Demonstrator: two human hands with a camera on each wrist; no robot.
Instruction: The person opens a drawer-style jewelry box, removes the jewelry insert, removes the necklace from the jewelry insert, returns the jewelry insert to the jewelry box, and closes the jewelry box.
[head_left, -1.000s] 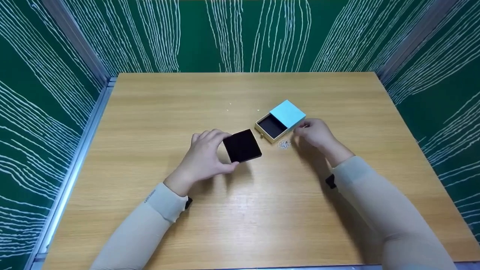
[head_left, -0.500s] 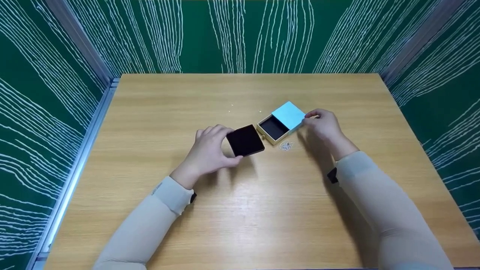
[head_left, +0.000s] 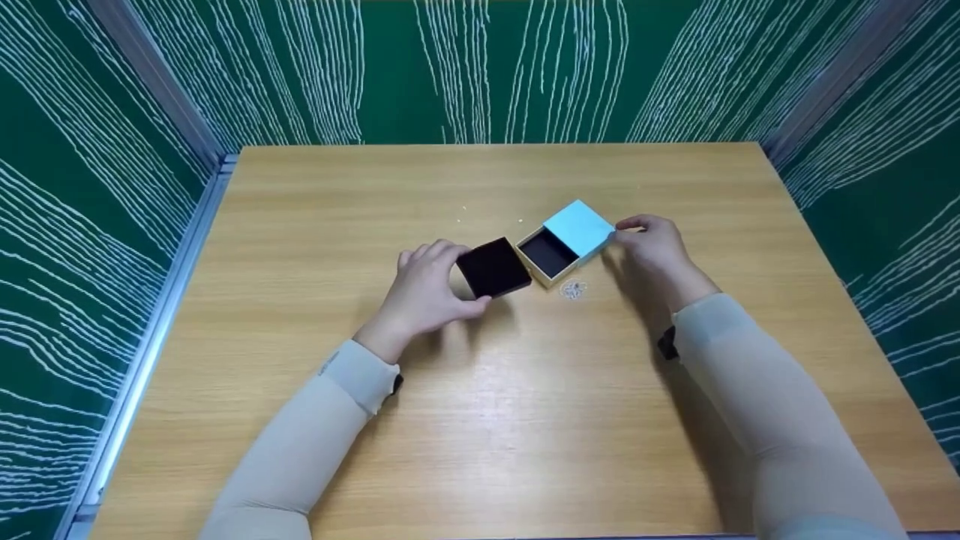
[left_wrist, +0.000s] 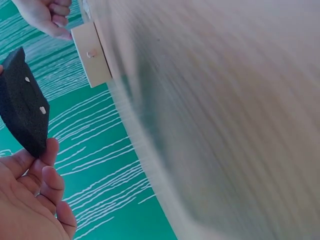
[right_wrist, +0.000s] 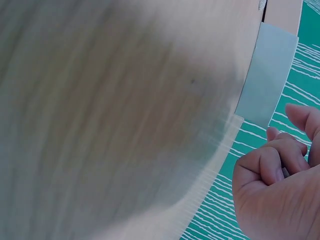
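Note:
My left hand (head_left: pixel 431 292) holds a square black foam pad (head_left: pixel 495 268) by opposite edges, tilted above the table. In the left wrist view, two small white bits show on the foam pad (left_wrist: pixel 35 95). Close beyond it stands a small drawer box with a light-blue sleeve (head_left: pixel 579 225), its gold-edged drawer (head_left: pixel 549 255) pulled partly out, dark inside. A round knob (left_wrist: pixel 91 53) sits on the drawer front. My right hand (head_left: pixel 656 251) is at the sleeve's right corner; its fingers look curled with nothing visible in them, a fingertip touching or nearly touching the box.
A small coil of whitish, glittering strands (head_left: pixel 573 289) lies on the table (head_left: pixel 480 420) just in front of the box. Several tiny pale specks are scattered behind the pad. Green walls (head_left: pixel 405 75) with white wavy lines enclose the table at the back and sides.
My left hand has moved the foam pad up and right, closer to the drawer. My right hand has shifted from the sleeve's near side back to its right corner.

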